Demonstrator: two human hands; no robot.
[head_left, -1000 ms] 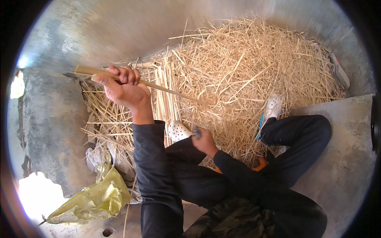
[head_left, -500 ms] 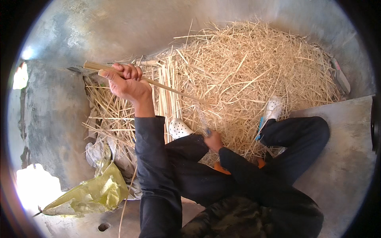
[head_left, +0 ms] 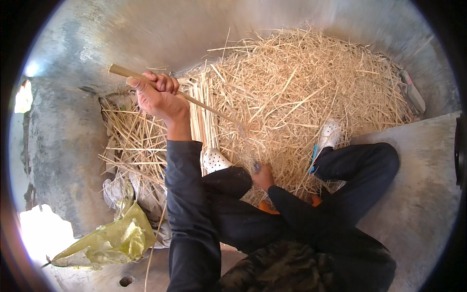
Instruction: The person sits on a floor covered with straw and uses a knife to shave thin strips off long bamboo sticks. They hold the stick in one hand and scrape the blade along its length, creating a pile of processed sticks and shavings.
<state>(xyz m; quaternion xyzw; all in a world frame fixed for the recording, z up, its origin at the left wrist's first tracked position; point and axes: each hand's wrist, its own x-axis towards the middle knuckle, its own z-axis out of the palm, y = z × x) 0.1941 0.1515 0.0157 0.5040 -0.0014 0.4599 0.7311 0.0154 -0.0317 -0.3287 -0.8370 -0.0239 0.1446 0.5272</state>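
Observation:
My left hand [head_left: 163,100], raised on the left, is closed around a long pale bamboo strip [head_left: 206,107]. The strip slants down to the right, and its thick end juts out past my thumb. Lower, between my knees, my right hand [head_left: 264,176] grips a knife [head_left: 257,167]; only its bluish-grey handle shows clearly. The blade is a faint blur reaching up toward the strip's lower end, so whether they touch cannot be made out. Beneath both lies a big heap of thin bamboo shavings [head_left: 311,82].
Straight split strips [head_left: 198,121] lie beside my white clog [head_left: 215,160], with looser strips [head_left: 138,131] farther left. A yellow plastic sack [head_left: 116,238] lies lower left. The other white clog [head_left: 331,134] stands on the shavings' edge. A concrete wall [head_left: 194,29] rises behind.
My left hand and the strip have shifted slightly right, with the thick end a little higher. My right hand stays nearly in place, while the blurred blade looks different.

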